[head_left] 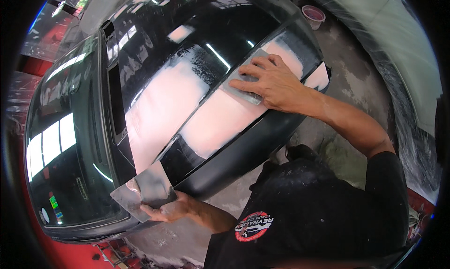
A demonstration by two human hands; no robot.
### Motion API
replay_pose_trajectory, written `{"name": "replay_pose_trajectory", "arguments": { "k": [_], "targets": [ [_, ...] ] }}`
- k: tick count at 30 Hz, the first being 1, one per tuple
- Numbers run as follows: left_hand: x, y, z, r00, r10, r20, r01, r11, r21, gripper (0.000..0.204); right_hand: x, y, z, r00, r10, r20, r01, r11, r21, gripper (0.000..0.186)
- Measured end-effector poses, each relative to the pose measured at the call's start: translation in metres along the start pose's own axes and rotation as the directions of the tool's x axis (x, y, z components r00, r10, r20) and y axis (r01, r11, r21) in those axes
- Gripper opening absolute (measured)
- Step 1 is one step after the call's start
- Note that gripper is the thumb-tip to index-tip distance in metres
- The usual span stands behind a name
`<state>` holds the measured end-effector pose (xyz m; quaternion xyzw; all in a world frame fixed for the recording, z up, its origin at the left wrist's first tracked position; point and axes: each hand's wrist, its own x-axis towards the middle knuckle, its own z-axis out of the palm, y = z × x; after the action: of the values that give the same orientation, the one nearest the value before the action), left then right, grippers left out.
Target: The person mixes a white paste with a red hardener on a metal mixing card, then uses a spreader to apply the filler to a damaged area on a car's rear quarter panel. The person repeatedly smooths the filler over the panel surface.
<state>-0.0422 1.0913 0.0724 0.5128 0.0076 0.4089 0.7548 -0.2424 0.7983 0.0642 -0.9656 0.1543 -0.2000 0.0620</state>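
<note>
My right hand (pixel 276 84) presses a thin grey putty spreader (pixel 248 94) against the black car's rear side, with its fingers spread over it. Around the spreader lies a pale pink filler patch (pixel 218 121) on the car panel. A wider pink patch (pixel 159 98) covers the panel beyond the seam. At the lower left, my left hand (pixel 171 209) grips the near edge of a grey mixing board (pixel 157 177). A small smear of pale putty (pixel 134 186) sits on the board. The left fingers are partly hidden beneath it.
The car's glass window (pixel 77 142) fills the left side. A small pinkish bucket (pixel 313 16) stands on the grey floor (pixel 356 81) at the far right. Beyond it is a large shape under plastic sheeting (pixel 403 48). A black lower bumper (pixel 243 152) curves close to my body.
</note>
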Motion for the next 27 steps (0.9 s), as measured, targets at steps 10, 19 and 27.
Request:
{"name": "replay_pose_trajectory", "arguments": {
  "k": [10,19,27],
  "targets": [
    [-0.002,0.004,0.005,0.994,-0.106,0.015,0.107,0.968,-0.225,0.038,-0.065,-0.015,-0.04,0.974,-0.063,0.218,0.052,0.997,0.057,0.068],
    [0.01,-0.02,-0.032,0.654,0.594,0.469,-0.726,0.319,0.609,0.071,-0.036,0.065,-0.052,0.996,0.085,0.008,-0.084,0.994,-0.076,0.079],
    [0.019,-0.027,-0.029,0.857,0.439,0.269,-0.514,0.752,0.413,0.057,-0.015,0.068,-0.003,0.996,0.082,0.03,-0.078,0.992,-0.104,0.079]
  ]
}}
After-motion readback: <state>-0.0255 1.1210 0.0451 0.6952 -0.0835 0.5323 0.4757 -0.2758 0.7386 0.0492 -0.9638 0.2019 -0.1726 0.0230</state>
